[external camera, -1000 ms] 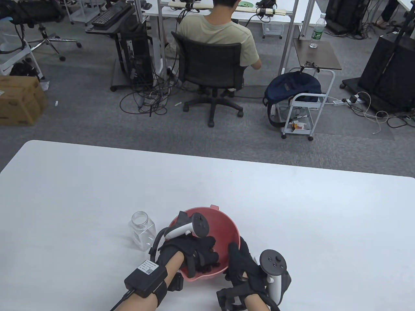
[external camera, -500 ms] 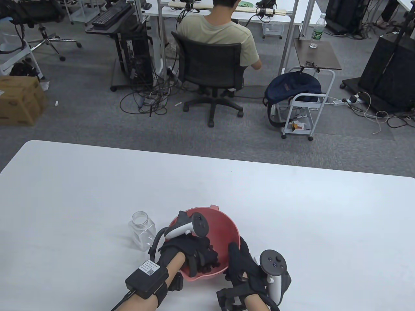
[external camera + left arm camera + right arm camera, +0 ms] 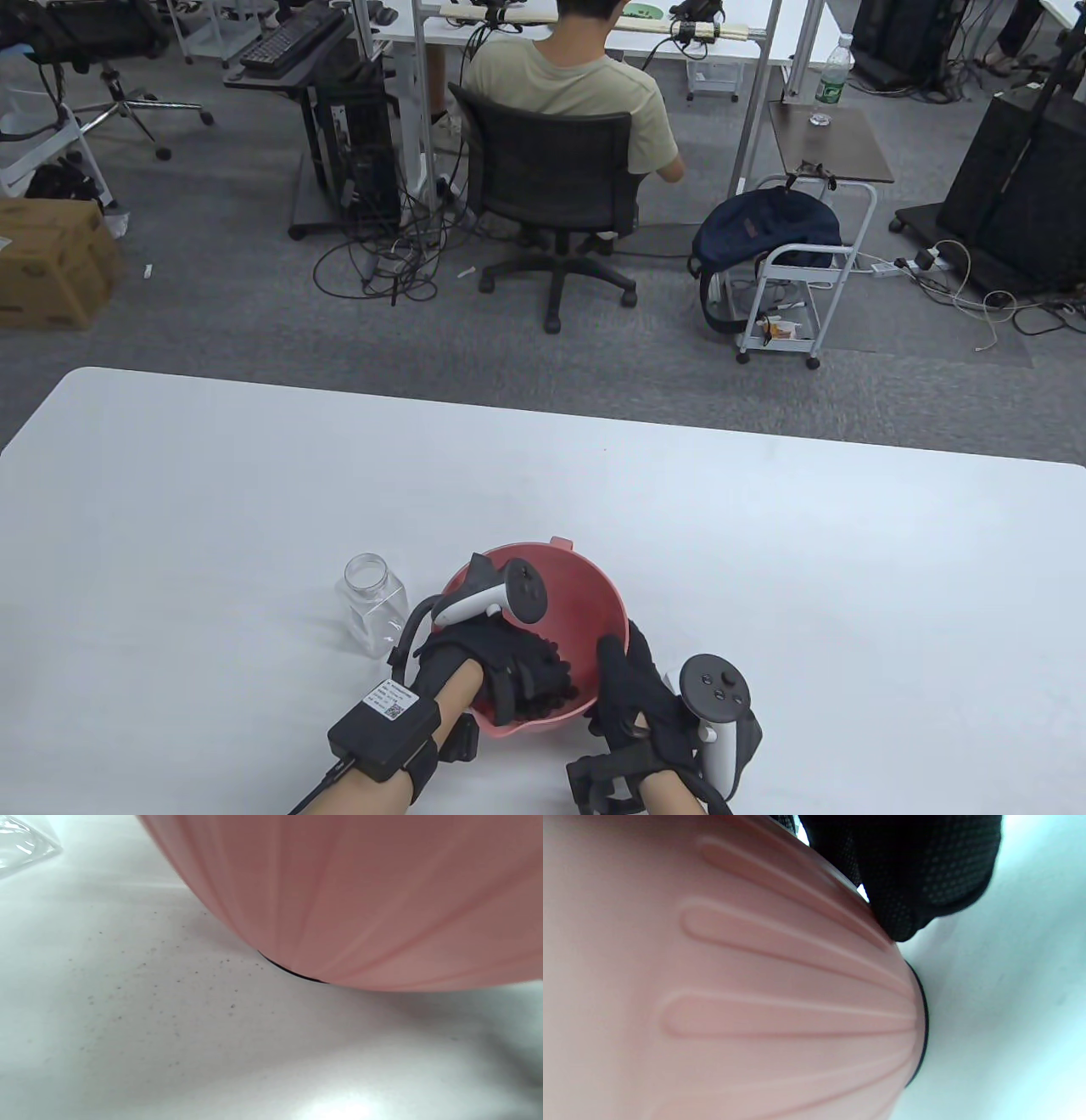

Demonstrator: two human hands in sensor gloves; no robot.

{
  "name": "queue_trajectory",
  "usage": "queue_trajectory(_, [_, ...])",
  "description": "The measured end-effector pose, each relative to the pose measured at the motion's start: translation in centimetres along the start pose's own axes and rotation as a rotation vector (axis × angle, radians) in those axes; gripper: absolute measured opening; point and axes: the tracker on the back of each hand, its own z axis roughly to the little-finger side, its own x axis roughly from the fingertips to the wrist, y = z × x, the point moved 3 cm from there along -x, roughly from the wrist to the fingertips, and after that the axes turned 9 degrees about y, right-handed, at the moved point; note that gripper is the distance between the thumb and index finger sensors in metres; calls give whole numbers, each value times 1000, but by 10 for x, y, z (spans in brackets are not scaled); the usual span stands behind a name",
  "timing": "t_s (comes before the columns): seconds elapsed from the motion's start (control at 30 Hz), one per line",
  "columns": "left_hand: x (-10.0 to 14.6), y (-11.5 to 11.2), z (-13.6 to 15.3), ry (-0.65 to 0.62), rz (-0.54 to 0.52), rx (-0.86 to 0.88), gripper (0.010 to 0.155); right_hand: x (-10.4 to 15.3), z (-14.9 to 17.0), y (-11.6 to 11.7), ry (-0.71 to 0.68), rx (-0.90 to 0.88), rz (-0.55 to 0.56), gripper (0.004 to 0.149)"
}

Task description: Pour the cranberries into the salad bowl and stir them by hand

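The pink salad bowl (image 3: 594,586) stands near the table's front edge, and its ribbed outer wall fills the left wrist view (image 3: 360,899) and the right wrist view (image 3: 734,984). My left hand (image 3: 543,666) reaches down into the bowl, its fingers loosely extended among the dark cranberries (image 3: 547,703) at the bottom. My right hand (image 3: 618,675) grips the bowl's near right rim, with the thumb over the edge and the gloved fingers (image 3: 916,878) against the outside wall. The empty clear jar (image 3: 373,603) stands upright just left of the bowl, apart from both hands.
The white table (image 3: 254,509) stretches far left, right and back of the bowl. A corner of the jar (image 3: 21,840) shows in the left wrist view. Beyond the table's far edge a person sits on an office chair (image 3: 551,182) among desks and cables.
My left fingers have shifted slightly inside the bowl, and a few more cranberries show beneath them. The bowl, the jar and my right hand have stayed in place.
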Motion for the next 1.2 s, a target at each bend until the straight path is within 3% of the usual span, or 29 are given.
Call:
queue_trajectory(0.23, [0,0,-2,-20,-9,-9,52,0,0,0,-2,2,-1,76])
queue_trajectory(1.2, [1,0,-5,-53,-28,6,61,0,0,0,-3,2,-3,76])
